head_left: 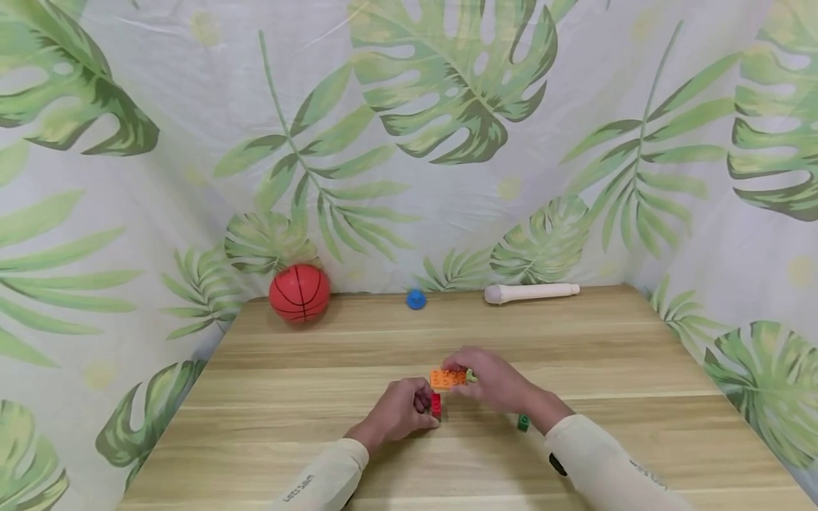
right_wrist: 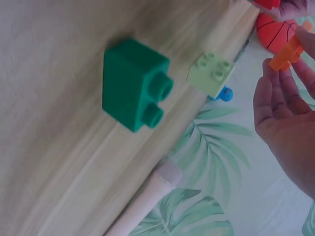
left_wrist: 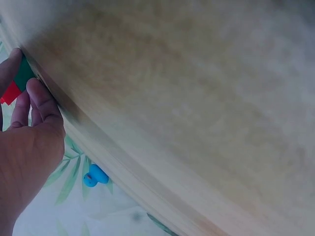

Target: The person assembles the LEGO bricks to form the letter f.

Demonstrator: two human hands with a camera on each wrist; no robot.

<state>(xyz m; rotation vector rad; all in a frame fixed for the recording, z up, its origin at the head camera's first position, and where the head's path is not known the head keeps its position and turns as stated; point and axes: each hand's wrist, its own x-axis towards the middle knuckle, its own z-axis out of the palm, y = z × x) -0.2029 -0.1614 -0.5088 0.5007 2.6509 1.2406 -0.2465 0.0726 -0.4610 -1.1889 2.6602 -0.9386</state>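
Observation:
My left hand pinches a small stack at the middle of the table. Its red brick shows from above; in the left wrist view a green brick sits between thumb and fingertips, against the red one. Just beyond, my right hand holds an orange brick with studs between thumb and fingers. Whether the orange brick touches the red one, I cannot tell. A light green brick stands behind the right hand, mostly hidden in the head view. A dark green two-stud brick stands near the right wrist.
Along the table's back edge are a red toy basketball at left, a small blue toy in the middle and a pale toy microphone at right. A leaf-printed cloth hangs behind the wooden table.

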